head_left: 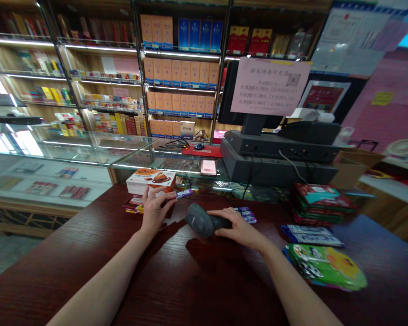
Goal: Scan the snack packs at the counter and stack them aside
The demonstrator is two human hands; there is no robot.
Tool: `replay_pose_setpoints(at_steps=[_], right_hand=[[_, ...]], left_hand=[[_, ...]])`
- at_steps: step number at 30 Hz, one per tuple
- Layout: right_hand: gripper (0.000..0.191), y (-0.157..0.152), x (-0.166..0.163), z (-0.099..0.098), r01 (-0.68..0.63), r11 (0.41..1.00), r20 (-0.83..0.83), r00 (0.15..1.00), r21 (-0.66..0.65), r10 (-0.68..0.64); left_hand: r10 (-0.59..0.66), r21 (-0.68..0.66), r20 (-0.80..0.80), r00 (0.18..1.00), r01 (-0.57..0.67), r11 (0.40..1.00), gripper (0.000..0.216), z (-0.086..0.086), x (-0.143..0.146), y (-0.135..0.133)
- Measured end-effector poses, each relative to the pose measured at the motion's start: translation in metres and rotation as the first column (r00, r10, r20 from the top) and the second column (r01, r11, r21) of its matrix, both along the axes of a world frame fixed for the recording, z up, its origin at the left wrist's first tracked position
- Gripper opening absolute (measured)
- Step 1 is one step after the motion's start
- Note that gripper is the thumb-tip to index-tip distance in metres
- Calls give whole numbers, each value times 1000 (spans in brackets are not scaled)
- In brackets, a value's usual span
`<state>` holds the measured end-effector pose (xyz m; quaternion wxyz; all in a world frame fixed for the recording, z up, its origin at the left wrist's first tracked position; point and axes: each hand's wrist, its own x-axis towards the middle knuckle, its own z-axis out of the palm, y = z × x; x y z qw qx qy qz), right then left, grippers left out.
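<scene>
Head view, and you've got both hands working over the dark reddish-brown wooden table [177,283]. Your right hand [240,227] is wrapped round the handle of a dark grey plastic barcode scanner [199,220], its broad rounded head toward your left side; that grip from the handle end probably leaves the head unobstructed, though its reading window doesn't show clearly. Over to your left hand [153,212]: thumb and index finger look closed on the near end of a slim purple-and-white stick-shaped packet [184,194], the other fingers spread loosely. Held by the end like that, most of the wrapper is exposed, perhaps to keep its printing uncovered. Right behind those fingers sits a white-and-orange cardboard box [151,182], apparently on top of flat red-and-yellow packets [133,207], a compact way of grouping them. Just beyond your right hand lies a flat purple packet [247,215], partly hidden. Farther right, a glossy green packet with animal pictures [326,266] lies near a long blue-and-white packet [312,236], with a stack of dark red-and-green packets [321,203] behind; keeping them out there seemingly leaves you elbow room around the scanner.
</scene>
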<state>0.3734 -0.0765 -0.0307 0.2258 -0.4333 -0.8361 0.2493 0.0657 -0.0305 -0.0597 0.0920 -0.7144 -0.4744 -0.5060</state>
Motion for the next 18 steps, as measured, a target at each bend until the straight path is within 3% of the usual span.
replay_pose_setpoints(at_steps=[6,18], right_hand=[[54,0,-3,-7,-63,998,163,985,26,58],[62,2,-3,-12,-51,998,150,987,-25,55]], left_hand=[[-22,-39,17,1000,23,999,10,-1,1,0],[-182,-94,51,982,186,978,14,-8,8,-1]])
